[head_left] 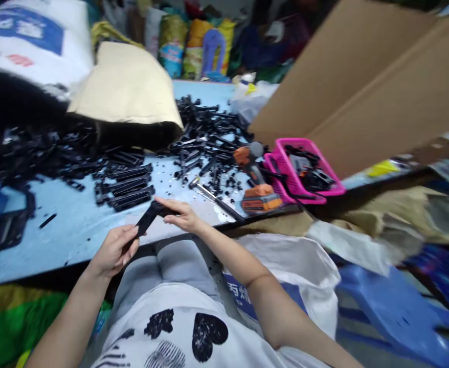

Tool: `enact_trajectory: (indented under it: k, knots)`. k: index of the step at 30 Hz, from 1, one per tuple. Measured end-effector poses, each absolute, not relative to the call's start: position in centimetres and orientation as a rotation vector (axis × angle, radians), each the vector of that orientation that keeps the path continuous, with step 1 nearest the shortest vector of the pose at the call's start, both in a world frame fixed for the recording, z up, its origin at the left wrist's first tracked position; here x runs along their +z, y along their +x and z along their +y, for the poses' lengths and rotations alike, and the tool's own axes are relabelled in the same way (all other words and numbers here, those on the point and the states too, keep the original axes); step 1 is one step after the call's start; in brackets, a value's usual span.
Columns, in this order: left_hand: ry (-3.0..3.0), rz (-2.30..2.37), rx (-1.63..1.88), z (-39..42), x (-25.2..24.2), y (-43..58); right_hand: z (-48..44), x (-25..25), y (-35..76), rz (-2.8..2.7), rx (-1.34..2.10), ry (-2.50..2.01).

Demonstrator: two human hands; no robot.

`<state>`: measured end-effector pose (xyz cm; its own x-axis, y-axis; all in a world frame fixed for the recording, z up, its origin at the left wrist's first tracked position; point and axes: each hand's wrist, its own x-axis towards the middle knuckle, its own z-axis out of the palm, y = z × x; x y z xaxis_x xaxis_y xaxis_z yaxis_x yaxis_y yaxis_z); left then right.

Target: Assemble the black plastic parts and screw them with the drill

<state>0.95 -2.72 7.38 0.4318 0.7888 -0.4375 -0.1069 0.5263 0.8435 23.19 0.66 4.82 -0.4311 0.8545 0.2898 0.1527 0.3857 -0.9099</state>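
A loose heap of black parts [36,153] covers the tabletop's [74,225] far-left corner, with a tidy stack of strips [130,186] just to its right. At the near edge, above the person's lap, the left hand [113,250] has its fingers curled shut around the lower end of a black strip [148,220]. The right hand [182,214] pinches the strip's upper end between thumb and fingers. The long axis runs on a slant, with the near-left end low and the far-right end pointing up over the tabletop. The strip looks light, stiff and smooth, probably moulded plastic, and is likely best held at its two ends. Further right lie a metal rod [212,197], an orange drill [253,176] and, by the right edge, a pink basket [290,176].
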Motion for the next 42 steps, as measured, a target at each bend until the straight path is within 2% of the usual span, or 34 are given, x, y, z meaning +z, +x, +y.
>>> enact_trajectory:
  k: [3,8,14,22,26,32,37,42]
  knots:
    - [0.827,0.987,0.624,-2.5,8.0,0.5,0.8,3.8,22.8,-1.843,1.022,-0.917]
    - [0.724,0.871,0.745,-2.8,7.4,2.2,-0.2,2.0,20.1,-1.455,1.165,-0.914]
    - [0.842,0.929,0.647,-2.7,7.9,2.3,-0.1,3.6,19.6,-1.477,1.347,-0.989]
    - [0.923,0.769,0.812,-3.7,7.0,3.6,-0.4,2.8,17.6,-1.187,1.242,-0.942]
    - [0.899,0.849,0.805,-3.2,7.4,2.5,0.3,2.5,19.4,-1.514,1.128,-1.031]
    - [0.915,0.99,0.6,-2.9,6.7,0.9,0.7,2.8,22.7,-2.05,0.719,-1.183]
    - [1.173,1.027,0.444,-2.9,5.4,0.6,0.7,3.9,23.8,-2.331,0.537,-1.142]
    - [1.917,1.089,0.814,-2.7,5.3,1.6,0.2,5.2,23.0,-2.31,0.595,-1.285]
